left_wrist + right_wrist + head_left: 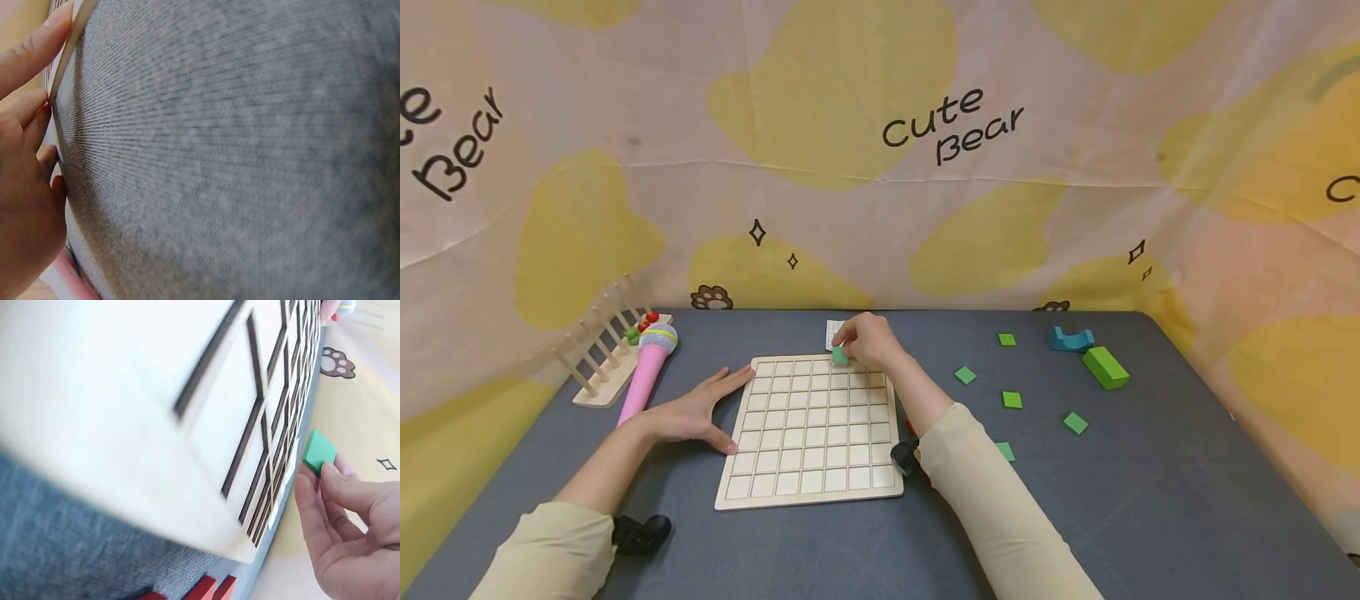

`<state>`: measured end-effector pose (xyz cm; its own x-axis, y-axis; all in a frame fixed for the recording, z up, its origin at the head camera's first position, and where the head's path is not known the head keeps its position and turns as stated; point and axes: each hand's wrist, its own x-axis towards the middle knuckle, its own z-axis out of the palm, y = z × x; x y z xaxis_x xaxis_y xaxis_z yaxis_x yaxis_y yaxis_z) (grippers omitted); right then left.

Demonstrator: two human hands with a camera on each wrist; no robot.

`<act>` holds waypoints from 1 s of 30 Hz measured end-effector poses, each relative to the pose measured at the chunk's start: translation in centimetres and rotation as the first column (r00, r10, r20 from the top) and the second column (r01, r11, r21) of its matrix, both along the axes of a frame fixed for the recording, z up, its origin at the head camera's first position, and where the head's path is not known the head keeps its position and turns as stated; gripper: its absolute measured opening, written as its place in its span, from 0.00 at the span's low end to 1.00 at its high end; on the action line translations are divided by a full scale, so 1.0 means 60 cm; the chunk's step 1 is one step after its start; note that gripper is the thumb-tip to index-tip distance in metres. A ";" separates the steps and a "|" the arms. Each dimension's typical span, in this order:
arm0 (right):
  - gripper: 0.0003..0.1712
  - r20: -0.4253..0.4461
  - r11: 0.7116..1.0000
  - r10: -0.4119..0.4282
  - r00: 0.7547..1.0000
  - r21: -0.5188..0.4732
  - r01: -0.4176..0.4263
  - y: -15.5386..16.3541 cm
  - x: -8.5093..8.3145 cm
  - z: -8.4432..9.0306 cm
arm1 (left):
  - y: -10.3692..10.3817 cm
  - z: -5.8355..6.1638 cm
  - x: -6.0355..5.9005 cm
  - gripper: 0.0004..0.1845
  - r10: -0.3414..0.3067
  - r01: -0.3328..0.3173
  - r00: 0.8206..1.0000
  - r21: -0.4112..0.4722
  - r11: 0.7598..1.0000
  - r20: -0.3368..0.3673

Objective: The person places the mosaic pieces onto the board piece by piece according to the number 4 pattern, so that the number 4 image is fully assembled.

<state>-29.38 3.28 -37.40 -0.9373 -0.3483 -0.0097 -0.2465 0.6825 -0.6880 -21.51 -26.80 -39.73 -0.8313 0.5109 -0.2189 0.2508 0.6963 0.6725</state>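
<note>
The green square tile (319, 451) is pinched between my right hand's (868, 340) thumb and fingertips (332, 477), held just above the far edge of the wooden grid board (811, 431), over the top row of cells. From the right wrist view the tile sits tilted in my pinch, one corner pointing toward the board. I think that tilt is the risk: if I lower it cocked, a corner could catch on the ridge between cells and it would sit crooked or pop out. My grip is only at one edge, so it could also slip. My left hand (696, 411) lies flat with fingers straight, touching the board's near-left edge; if it eases off, the board might slide. Loose green tiles (1012, 400) lie well off beyond my right forearm.
</note>
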 end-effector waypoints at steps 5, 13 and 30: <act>0.12 -0.019 0.998 -0.037 0.999 0.050 0.038 -0.008 0.002 0.001 | 0.001 0.000 0.000 0.65 -0.003 0.003 1.000 -0.002 1.000 -0.005; 0.12 -0.026 0.994 -0.036 0.999 0.101 0.039 -0.010 0.000 -0.004 | 0.001 0.000 0.000 0.65 -0.010 0.010 1.000 0.007 1.000 -0.022; 0.11 0.014 0.993 0.044 0.999 0.113 -0.045 -0.001 0.004 -0.011 | -0.001 -0.006 -0.002 0.65 -0.015 0.016 1.000 0.008 1.000 -0.020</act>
